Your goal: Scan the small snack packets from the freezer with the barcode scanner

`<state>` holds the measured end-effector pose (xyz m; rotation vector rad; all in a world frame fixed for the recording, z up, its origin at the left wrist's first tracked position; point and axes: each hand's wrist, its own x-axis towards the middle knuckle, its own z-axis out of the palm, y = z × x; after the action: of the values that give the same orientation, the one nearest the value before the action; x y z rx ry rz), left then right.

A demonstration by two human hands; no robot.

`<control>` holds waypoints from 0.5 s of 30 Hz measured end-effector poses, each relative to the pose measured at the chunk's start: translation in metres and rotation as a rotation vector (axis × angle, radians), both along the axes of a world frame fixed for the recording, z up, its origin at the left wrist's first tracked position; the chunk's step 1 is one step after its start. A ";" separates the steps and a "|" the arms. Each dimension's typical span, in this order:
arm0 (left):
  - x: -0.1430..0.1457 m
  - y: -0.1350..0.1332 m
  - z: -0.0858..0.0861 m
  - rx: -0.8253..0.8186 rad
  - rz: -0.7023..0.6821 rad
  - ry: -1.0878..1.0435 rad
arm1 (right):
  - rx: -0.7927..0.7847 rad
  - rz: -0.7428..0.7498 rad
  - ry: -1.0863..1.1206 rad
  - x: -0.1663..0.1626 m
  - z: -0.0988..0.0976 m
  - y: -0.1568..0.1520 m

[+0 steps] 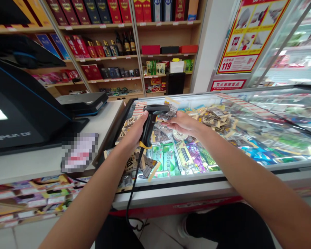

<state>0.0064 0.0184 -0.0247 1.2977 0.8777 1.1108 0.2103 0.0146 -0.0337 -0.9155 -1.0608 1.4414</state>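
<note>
My left hand (135, 134) is wrapped round the handle of a black and yellow barcode scanner (148, 126), whose cord hangs down past the freezer's front. The scanner's head points right, toward my right hand (182, 122). Between the fingers of that hand is a small clear snack packet (162, 118) with dark contents, held just in front of the scanner. Similar brown packets (131, 162) lie under and left of the scanner on the glass lid. A further pile of packets (215, 117) sits to the right of my right hand.
A glass-topped chest freezer (197, 186) with colourful packages inside spans the front. At left stand a counter (41, 166), a black checkout machine (23, 103) and a weighing scale (83, 100). Shelves (106, 58) with boxes and bottles rise behind.
</note>
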 end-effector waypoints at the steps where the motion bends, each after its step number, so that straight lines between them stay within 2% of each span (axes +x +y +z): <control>1: 0.000 0.000 -0.002 -0.010 -0.012 -0.002 | 0.021 0.044 -0.016 -0.003 0.000 -0.002; 7: -0.003 0.002 -0.007 0.050 -0.036 0.083 | 0.100 0.205 -0.063 -0.011 0.006 -0.017; 15: 0.000 -0.003 0.005 -0.054 -0.023 0.007 | 0.062 0.302 -0.039 -0.006 0.011 -0.022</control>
<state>0.0062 0.0155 -0.0195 1.2654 0.8899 1.0584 0.2046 -0.0076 -0.0230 -0.7646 -1.3087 1.6318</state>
